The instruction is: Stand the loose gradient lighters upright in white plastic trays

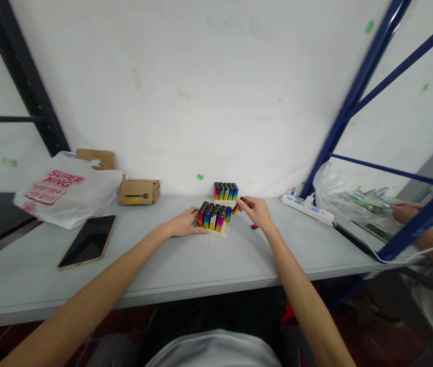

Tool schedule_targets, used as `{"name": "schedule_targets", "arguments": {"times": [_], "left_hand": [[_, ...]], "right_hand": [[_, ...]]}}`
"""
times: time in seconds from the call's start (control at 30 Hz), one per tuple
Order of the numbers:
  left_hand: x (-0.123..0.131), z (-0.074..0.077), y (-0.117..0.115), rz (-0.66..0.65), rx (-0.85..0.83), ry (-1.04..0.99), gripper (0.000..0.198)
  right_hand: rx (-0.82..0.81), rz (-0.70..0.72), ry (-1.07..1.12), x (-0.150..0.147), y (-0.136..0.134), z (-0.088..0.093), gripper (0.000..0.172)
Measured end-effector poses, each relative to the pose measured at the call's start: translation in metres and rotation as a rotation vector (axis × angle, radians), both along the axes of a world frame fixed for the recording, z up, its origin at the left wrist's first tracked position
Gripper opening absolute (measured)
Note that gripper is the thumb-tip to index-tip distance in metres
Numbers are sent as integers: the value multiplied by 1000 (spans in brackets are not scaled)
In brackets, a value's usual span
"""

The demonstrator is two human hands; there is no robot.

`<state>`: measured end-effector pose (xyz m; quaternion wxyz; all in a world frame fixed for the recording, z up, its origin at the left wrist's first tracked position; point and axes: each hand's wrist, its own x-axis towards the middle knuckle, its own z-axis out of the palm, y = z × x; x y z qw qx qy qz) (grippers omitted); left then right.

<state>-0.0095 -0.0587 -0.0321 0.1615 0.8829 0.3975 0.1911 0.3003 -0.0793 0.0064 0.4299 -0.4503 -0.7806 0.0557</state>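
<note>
Colourful lighters (212, 216) with black tops stand upright in rows in a pale tray (224, 230). Part of the tray's right side shows bare slots. My left hand (185, 223) grips the left side of this tray, thumb in front. Just right of the tray, my right hand (256, 210) pinches a single lighter (236, 208), held tilted above the table. A small red and black piece (254, 226), perhaps another lighter, lies below my right hand. Behind, near the wall, a second group of lighters (226, 191) stands upright in its own tray.
On the left of the table (155, 275) are a tablet or large phone (88, 241), a white plastic bag (71, 188) and a cardboard box (139, 192). A power strip (308, 209) lies at right by a blue rack post (338, 127). Another person's arm (430, 239) shows beyond it.
</note>
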Motion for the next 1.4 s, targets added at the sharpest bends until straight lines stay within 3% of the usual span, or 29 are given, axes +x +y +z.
{"name": "schedule_targets", "arguments": {"times": [0.3, 0.57, 0.87, 0.97, 1.1, 1.17, 1.3, 1.4], "left_hand": [[-1, -4, 2, 19, -13, 16, 77], [0, -3, 2, 9, 4, 15, 77], [0, 0, -1, 12, 9, 41, 74], [0, -2, 1, 15, 13, 51, 77], [-1, -2, 0, 11, 26, 57, 79], [-1, -2, 0, 17, 28, 36, 79], [-1, -1, 0, 14, 37, 12, 78], [-2, -1, 1, -5, 44, 38, 75]], "right_hand": [[-160, 185, -83, -5, -3, -5, 52], [-168, 245, -214, -11, 3, -15, 44], [-236, 268, -213, -11, 4, -17, 44], [-184, 197, -282, -15, 5, -19, 40], [-95, -33, -393, -20, 6, -23, 42], [-108, -43, -406, -19, 7, -24, 45], [-127, 1, -316, -6, 9, -17, 55], [-112, -203, -195, 10, 15, -9, 59]]}}
